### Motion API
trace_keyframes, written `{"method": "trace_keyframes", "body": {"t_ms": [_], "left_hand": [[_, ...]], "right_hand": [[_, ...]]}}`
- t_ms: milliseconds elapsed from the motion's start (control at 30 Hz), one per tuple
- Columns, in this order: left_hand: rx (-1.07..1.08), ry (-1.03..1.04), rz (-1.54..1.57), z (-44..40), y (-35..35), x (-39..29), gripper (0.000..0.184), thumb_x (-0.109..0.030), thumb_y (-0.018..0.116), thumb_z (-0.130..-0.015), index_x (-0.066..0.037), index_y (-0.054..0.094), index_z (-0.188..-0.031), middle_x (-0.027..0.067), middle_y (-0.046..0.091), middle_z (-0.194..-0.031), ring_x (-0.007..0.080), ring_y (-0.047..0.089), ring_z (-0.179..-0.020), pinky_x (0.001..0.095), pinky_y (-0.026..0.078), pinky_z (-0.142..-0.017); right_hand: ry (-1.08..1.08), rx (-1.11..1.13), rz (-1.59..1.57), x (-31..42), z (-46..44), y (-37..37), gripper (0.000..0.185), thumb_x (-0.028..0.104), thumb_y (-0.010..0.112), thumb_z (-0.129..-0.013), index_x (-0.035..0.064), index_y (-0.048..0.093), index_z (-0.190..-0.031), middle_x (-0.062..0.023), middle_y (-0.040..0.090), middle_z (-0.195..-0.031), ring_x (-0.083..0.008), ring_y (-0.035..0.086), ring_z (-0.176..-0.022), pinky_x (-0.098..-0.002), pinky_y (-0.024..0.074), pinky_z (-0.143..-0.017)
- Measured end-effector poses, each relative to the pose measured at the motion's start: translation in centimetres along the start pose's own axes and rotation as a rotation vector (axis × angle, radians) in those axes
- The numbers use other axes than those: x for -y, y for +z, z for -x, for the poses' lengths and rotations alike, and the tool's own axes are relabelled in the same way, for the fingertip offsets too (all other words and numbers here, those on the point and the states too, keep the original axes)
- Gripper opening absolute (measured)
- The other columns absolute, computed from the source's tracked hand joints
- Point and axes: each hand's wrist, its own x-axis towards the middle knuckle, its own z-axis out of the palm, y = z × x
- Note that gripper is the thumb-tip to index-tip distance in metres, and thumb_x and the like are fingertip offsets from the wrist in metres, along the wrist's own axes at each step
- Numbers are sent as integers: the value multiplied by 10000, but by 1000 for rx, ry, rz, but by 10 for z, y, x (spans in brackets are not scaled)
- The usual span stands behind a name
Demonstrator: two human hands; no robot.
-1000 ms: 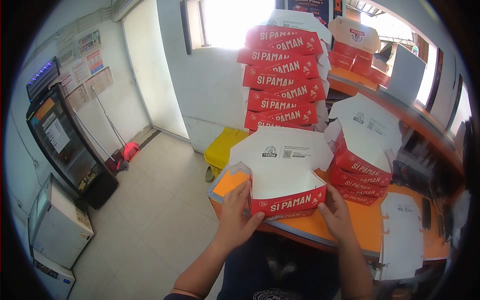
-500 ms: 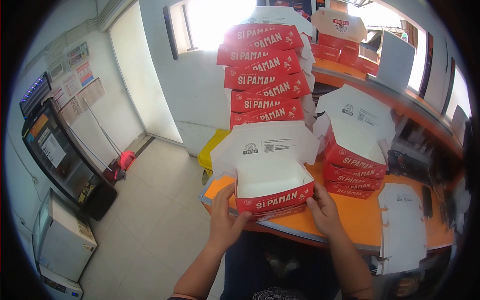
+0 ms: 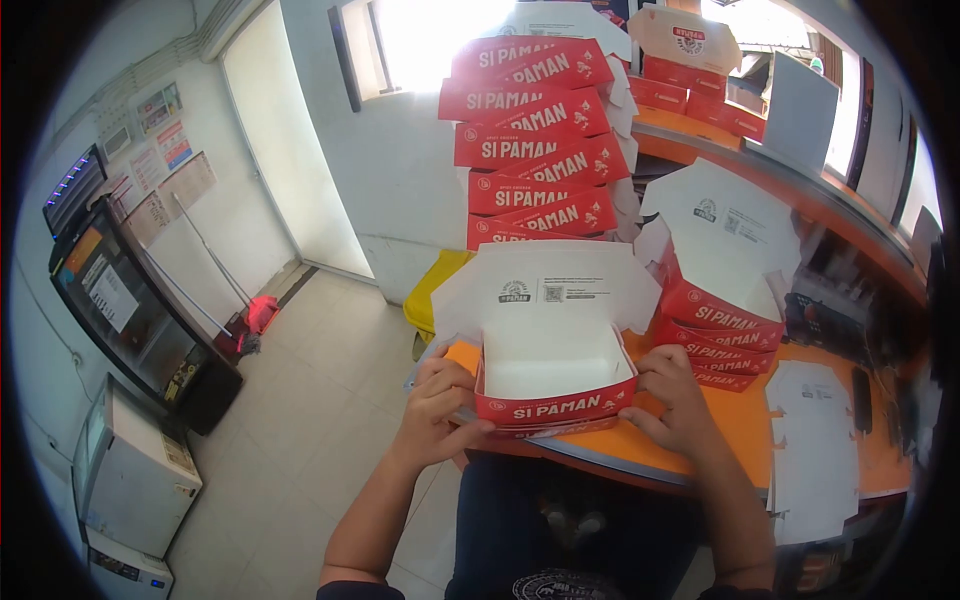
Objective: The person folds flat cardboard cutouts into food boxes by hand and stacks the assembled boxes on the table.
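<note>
A red cardboard food box (image 3: 555, 405) with a white inside stands at the front of the orange table, its lid raised and tilted back. Directly beneath it shows the red edge of another box (image 3: 560, 430). My left hand (image 3: 435, 412) grips the left side, fingers curled and thumb along the lower front edge. On the opposite side, my right hand (image 3: 680, 405) has bent fingers at the wall and its thumb near the lower front corner. Parts of both hands' fingertips are hidden.
Behind rises a tall stack of red boxes (image 3: 540, 145). A shorter open-lidded stack (image 3: 715, 345) stands at the right on the orange table (image 3: 640, 450). Flat white cardboard (image 3: 815, 450) overhangs the table's front edge. A yellow object (image 3: 432, 290) sits behind the table's left end.
The view has shifted slightly. Fingers of both hands have curled more around the box sides, and my right thumb has moved down toward the lower front corner.
</note>
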Motion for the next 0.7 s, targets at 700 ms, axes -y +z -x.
{"method": "trace_keyframes", "body": {"t_ms": [700], "left_hand": [[141,-35,-70,-8,-12,-2,236,-232,875,-815,-88,689,-793,46,706,-956,263,619,-1104,662,256,-1275]], "right_hand": [[50,92,-70,-15,-7,-4,355,273,960,-729,77,682,-830,-41,668,-888,-264,535,-930,-437,390,-945]]}}
